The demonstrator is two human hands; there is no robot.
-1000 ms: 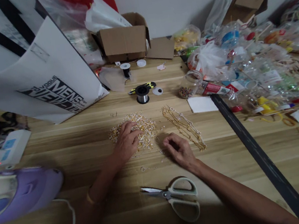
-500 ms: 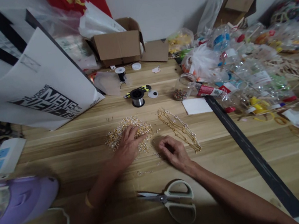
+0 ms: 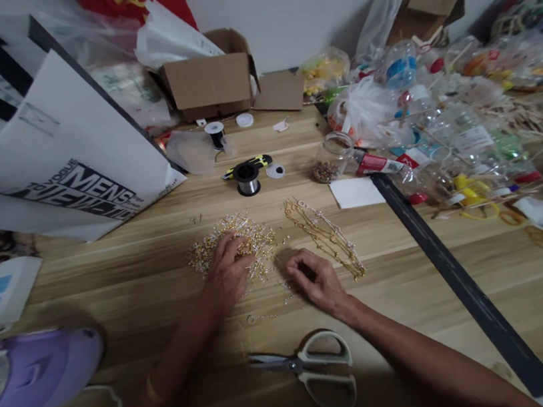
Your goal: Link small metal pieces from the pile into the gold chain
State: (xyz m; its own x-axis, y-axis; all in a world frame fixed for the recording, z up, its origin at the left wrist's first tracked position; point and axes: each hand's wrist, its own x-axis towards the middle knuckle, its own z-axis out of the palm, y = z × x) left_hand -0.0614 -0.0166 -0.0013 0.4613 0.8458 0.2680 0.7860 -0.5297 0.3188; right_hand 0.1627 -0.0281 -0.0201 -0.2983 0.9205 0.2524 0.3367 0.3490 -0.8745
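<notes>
My left hand [image 3: 228,271] rests on a heap of small gold and silver beads or jewellery bits [image 3: 250,233], its fingers bent over the heap and the thumb apart. Nothing shows in its grasp. Right of the heap, my right hand [image 3: 317,281] is closed in a pinch; a very thin line shows near its fingertips, too fine to name. Beside that hand lie several gold and silver chains [image 3: 326,233]. A short silver chain with a ring [image 3: 251,319] lies nearer me. Scissors [image 3: 299,363] with pale handles lie partly open below both hands.
Behind the heap stand a wire spool [image 3: 248,180], a yellow-black cutter [image 3: 263,160] and a dark thread spool [image 3: 216,137]. A jar of beads [image 3: 329,162] and piled plastic bottles [image 3: 458,130] take up the right. Leftward are a paper bag [image 3: 44,168] and a purple iron [image 3: 47,373].
My left hand has shifted slightly left and its fingers have curled more over the heap. My right hand keeps its pinch in nearly the same place. The camera view has shifted slightly.
</notes>
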